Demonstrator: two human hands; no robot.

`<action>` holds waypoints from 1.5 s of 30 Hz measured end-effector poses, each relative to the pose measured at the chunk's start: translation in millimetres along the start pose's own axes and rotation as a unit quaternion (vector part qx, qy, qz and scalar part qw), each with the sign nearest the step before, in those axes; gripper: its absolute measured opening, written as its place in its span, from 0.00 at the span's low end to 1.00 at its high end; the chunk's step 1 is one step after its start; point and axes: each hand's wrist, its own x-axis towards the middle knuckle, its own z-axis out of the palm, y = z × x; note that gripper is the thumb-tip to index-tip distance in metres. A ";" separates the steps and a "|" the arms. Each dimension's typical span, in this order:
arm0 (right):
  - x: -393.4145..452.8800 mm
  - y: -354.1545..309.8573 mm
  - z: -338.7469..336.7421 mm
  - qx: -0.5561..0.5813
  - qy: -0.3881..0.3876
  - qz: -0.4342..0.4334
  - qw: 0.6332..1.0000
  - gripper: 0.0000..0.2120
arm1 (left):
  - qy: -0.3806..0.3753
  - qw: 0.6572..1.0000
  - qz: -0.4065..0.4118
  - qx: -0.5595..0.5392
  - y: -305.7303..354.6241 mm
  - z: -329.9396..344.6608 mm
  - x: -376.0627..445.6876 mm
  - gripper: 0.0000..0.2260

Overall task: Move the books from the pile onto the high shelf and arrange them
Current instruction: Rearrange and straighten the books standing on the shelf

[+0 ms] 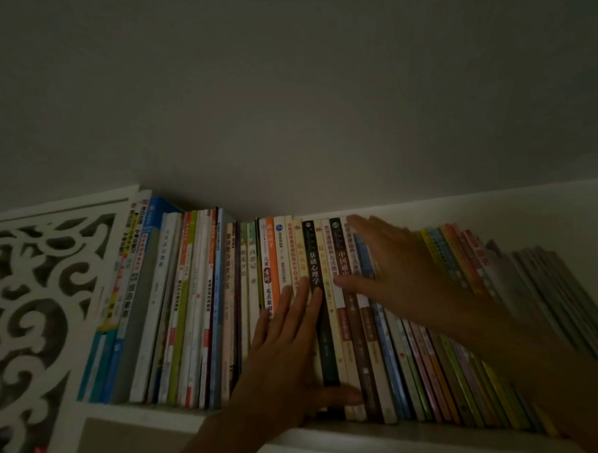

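Smooth paper spines on the books (205, 299), a matt white-painted shelf (134, 410), and a matt carved fretwork panel (37, 306).

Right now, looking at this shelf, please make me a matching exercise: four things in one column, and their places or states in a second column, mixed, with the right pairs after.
Column one:
1. left hand
2. right hand
3. black-spined book
4. carved white panel

Column two:
A. stands at the far left end of the shelf
B. stands upright in the row, beside the left hand's fingers
C. lies flat on the spines near the middle, thumb down by the shelf edge
D. fingers spread over the books that lean at the right

Pairs: 1-C, 2-D, 3-B, 4-A
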 end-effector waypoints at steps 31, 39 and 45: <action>-80.2 -41.1 66.5 -0.198 0.017 -0.076 0.977 0.24 | 0.095 0.973 -0.209 -0.026 -133.3 -10.0 -86.5 0.44; -78.3 -9.6 77.7 -0.113 -0.072 0.078 0.988 0.47 | 0.110 0.956 -0.253 -0.106 -160.4 8.2 -88.9 0.47; -74.3 -21.0 76.5 -0.139 -0.063 0.099 0.983 0.53 | 0.058 0.964 -0.249 -0.070 -169.8 -2.0 -91.0 0.46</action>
